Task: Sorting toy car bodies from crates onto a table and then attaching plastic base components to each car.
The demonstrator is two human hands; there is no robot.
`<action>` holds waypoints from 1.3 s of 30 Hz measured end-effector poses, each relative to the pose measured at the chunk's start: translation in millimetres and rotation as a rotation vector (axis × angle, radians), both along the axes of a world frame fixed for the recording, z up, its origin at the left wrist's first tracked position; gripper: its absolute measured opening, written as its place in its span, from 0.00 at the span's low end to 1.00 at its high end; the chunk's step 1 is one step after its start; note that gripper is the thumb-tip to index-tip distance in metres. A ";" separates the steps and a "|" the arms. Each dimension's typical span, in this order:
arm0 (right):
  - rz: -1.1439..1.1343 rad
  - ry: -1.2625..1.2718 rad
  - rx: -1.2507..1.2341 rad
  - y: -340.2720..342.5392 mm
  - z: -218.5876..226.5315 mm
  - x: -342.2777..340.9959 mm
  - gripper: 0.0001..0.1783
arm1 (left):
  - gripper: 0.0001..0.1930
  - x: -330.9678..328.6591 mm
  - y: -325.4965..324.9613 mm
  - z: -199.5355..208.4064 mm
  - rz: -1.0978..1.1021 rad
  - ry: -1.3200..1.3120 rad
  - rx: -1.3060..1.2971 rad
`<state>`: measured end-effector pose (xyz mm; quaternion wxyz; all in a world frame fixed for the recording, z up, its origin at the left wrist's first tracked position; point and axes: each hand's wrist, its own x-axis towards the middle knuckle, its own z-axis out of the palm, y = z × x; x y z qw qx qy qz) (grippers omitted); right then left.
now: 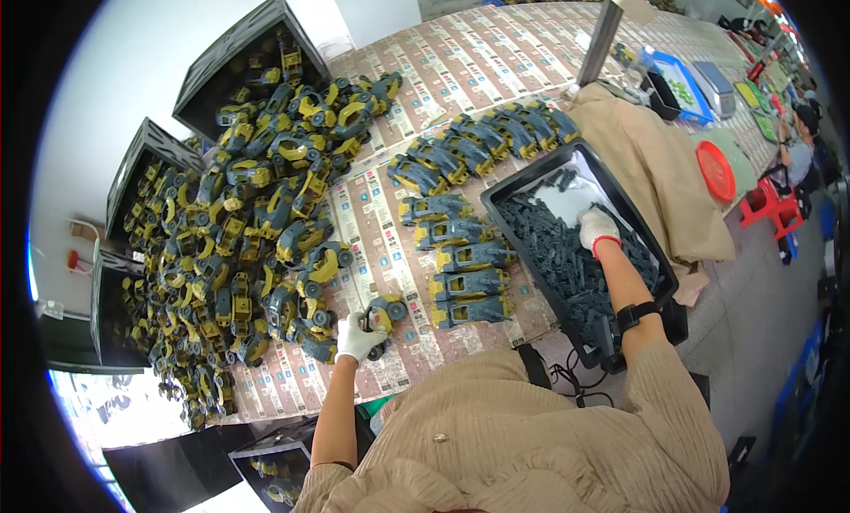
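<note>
My left hand (359,338), in a white glove, is closed on the near side of a yellow and grey toy car (387,313) with dark wheels, at the table's front. My right hand (600,231), gloved too, is over a black tray (498,197) of small dark grey plastic parts (567,256). Its fingers curl down at the parts; their tips, and anything between them, are hidden. Between the hands, several yellow and grey toy cars (469,284) lie side by side in a column. A curved row of similar cars (478,141) lies behind them.
A large heap of toy cars (257,203) covers the table's left, spilling from black crates (239,61). Tan cloth (660,168) lies beyond the tray, near a metal post (602,44). Farther right are a blue tray (682,84), a red lid (715,170) and a red stool (768,205).
</note>
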<state>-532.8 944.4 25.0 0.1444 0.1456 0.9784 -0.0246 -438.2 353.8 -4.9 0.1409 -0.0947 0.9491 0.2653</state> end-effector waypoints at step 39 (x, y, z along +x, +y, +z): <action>0.910 -0.089 -0.340 -375.4 45.6 128.0 0.15 | 0.24 86.6 35.5 7.6 -0.175 0.538 0.091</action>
